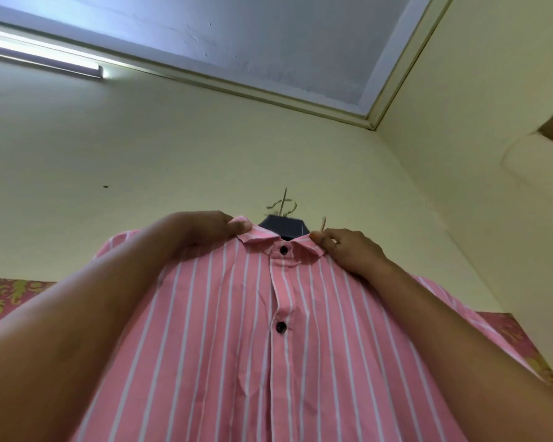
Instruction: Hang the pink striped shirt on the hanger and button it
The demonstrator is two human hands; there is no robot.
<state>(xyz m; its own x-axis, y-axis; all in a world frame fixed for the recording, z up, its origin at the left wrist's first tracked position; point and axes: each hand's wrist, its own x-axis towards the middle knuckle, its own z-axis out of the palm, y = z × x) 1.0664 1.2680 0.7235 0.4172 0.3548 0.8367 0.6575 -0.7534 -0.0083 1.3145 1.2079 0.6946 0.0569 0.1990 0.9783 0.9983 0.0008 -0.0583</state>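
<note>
pink striped shirt is already up on the dark hanger at about 12 o'clock of the collar, top two buttons look done, left hand and right hand each pinching a collar edge, so next is probably lower buttons, out of view.

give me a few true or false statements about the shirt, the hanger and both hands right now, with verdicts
1. Each hand holds one side of the collar. True: the left hand and the right hand pinch the collar of the pink striped shirt.
2. The top button is undone. False: it is fastened.
3. The shirt lies flat on a bed. False: it hangs on a dark hanger against the wall.
4. Two black buttons show on the placket. True.
5. The stripes are blue. False: they are white.
</note>
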